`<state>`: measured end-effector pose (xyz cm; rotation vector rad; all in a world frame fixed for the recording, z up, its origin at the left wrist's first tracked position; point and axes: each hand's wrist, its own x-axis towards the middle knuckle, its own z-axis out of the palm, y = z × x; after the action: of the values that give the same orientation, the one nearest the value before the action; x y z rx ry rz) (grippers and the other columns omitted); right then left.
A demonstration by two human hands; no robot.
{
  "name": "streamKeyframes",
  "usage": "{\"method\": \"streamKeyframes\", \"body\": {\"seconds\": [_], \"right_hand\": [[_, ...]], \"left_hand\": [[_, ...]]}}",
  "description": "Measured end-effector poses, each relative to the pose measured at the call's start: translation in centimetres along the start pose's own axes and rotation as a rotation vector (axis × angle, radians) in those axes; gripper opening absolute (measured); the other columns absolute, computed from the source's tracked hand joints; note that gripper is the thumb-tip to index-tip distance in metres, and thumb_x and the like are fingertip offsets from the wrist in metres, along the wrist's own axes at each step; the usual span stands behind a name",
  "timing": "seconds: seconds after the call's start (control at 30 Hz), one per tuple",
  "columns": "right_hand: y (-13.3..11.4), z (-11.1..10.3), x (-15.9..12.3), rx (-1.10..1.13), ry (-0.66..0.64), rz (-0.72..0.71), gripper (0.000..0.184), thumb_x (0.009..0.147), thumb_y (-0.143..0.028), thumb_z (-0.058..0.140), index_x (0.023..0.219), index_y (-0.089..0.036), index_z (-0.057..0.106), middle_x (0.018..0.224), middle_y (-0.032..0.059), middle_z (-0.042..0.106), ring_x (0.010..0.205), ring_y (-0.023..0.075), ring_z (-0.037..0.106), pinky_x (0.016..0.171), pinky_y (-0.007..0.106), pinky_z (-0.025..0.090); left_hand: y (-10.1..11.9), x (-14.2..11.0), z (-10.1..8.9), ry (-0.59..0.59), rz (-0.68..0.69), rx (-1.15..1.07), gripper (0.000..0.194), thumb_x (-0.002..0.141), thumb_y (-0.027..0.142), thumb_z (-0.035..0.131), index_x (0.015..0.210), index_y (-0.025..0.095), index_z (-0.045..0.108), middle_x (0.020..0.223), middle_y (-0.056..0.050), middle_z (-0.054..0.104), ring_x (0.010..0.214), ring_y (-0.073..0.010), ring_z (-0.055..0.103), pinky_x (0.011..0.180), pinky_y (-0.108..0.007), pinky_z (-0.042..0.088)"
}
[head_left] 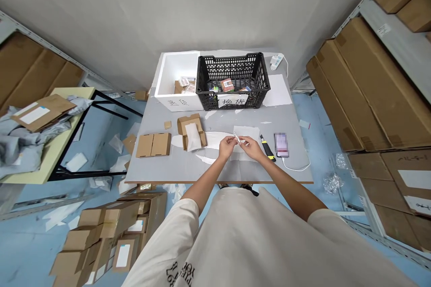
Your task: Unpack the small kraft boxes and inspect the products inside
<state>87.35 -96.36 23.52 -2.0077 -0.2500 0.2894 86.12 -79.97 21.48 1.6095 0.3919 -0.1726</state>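
Observation:
My left hand and my right hand are raised together over the grey table, both pinched on a small white item held between them. I cannot make out what the item is. Under the hands lie white paper sheets. An open small cardboard box with a white packet in it stands left of the hands. A black-and-yellow utility knife and a phone on a white cable lie just to the right.
A black plastic crate and a white foam box stand at the table's far edge, both holding small packages. Flat cardboard pieces lie left. Stacked cartons sit on the floor at left, with shelves of large cartons at right.

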Motion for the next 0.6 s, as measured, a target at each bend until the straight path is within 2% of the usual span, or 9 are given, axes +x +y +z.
{"method": "streamKeyframes", "body": {"seconds": [0.1, 0.2, 0.27, 0.33, 0.47, 0.6], "right_hand": [[0.5, -0.2, 0.0, 0.032, -0.044, -0.042, 0.035, 0.089, -0.038, 0.057, 0.120, -0.027, 0.069, 0.124, 0.0066, 0.065, 0.089, 0.0175, 0.066, 0.084, 0.034, 0.053], [1.5, -0.3, 0.4, 0.019, 0.028, -0.017, 0.033, 0.087, -0.037, 0.059, 0.116, -0.026, 0.069, 0.120, 0.0075, 0.065, 0.091, 0.0190, 0.066, 0.085, 0.036, 0.053], [2.2, -0.3, 0.7, 0.003, 0.141, 0.060, 0.036, 0.083, -0.037, 0.063, 0.117, -0.024, 0.068, 0.119, 0.0090, 0.065, 0.092, 0.0209, 0.066, 0.087, 0.039, 0.053], [2.9, -0.4, 1.1, 0.056, 0.196, 0.138, 0.038, 0.081, -0.039, 0.065, 0.115, -0.022, 0.067, 0.114, 0.0091, 0.068, 0.093, 0.0220, 0.066, 0.089, 0.040, 0.053], [3.5, -1.0, 1.4, 0.255, 0.133, 0.213, 0.030, 0.078, -0.042, 0.067, 0.099, -0.021, 0.069, 0.093, 0.0050, 0.073, 0.087, 0.0211, 0.068, 0.086, 0.037, 0.054], [2.6, -1.6, 1.4, 0.204, 0.220, 0.239, 0.031, 0.075, -0.043, 0.070, 0.094, -0.020, 0.068, 0.086, 0.0038, 0.071, 0.079, 0.0199, 0.067, 0.076, 0.034, 0.054]], "left_hand": [[0.0, 0.2, -0.1, 0.046, -0.020, -0.092, 0.040, 0.075, 0.049, 0.075, 0.098, 0.017, 0.067, 0.084, -0.006, 0.072, 0.078, -0.0177, 0.068, 0.077, -0.032, 0.054], [0.0, 0.3, 0.1, 0.075, -0.039, -0.110, 0.037, 0.077, 0.047, 0.073, 0.098, 0.018, 0.067, 0.078, -0.003, 0.070, 0.073, -0.0161, 0.065, 0.070, -0.030, 0.052], [0.1, 0.4, 0.2, 0.071, -0.043, -0.112, 0.034, 0.079, 0.046, 0.070, 0.099, 0.018, 0.068, 0.080, -0.004, 0.070, 0.073, -0.0161, 0.064, 0.069, -0.029, 0.051], [0.2, 0.5, 0.4, 0.047, -0.025, -0.106, 0.032, 0.081, 0.044, 0.068, 0.100, 0.018, 0.069, 0.085, -0.005, 0.071, 0.076, -0.0165, 0.064, 0.072, -0.030, 0.051], [0.7, 0.5, 0.7, 0.019, 0.046, -0.055, 0.027, 0.085, 0.039, 0.064, 0.100, 0.018, 0.071, 0.094, -0.006, 0.072, 0.085, -0.0175, 0.065, 0.083, -0.032, 0.050], [1.1, 0.2, 1.4, 0.184, 0.035, 0.011, 0.025, 0.082, 0.036, 0.068, 0.100, 0.019, 0.070, 0.103, -0.008, 0.072, 0.091, -0.0189, 0.065, 0.089, -0.034, 0.050]]}}
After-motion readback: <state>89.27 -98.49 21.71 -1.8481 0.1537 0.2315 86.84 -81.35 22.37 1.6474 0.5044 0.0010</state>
